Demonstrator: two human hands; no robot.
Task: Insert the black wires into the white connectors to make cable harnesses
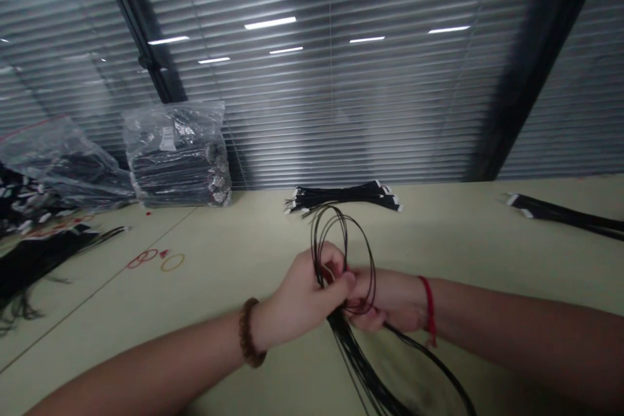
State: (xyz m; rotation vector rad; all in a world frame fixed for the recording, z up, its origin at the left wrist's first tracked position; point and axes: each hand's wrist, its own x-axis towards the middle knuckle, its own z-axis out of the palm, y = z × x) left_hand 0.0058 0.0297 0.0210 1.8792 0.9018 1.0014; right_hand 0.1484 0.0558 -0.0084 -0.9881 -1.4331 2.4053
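While I am holding a bundle of thin black wires (344,234) in a loop, my left hand (299,299) and right hand (390,302) are meeting where the strands cross. My left fingers (338,279) are closed, pinching the wires, and my right fingers (363,320) are curling closed around them from below. The loop is rising just beyond my fingers, and the loose ends are trailing below them across the desk (234,292). A bit of red is showing among the wires at my fingers, too small for me to name. Well beyond my fingers, a black wire bundle (341,196) is lying on the desk, and a plastic bag (175,156) of wires is standing farther off to their left. I am judging that I am partway through looping, and the next move is calling for a firm pinch at the crossing.
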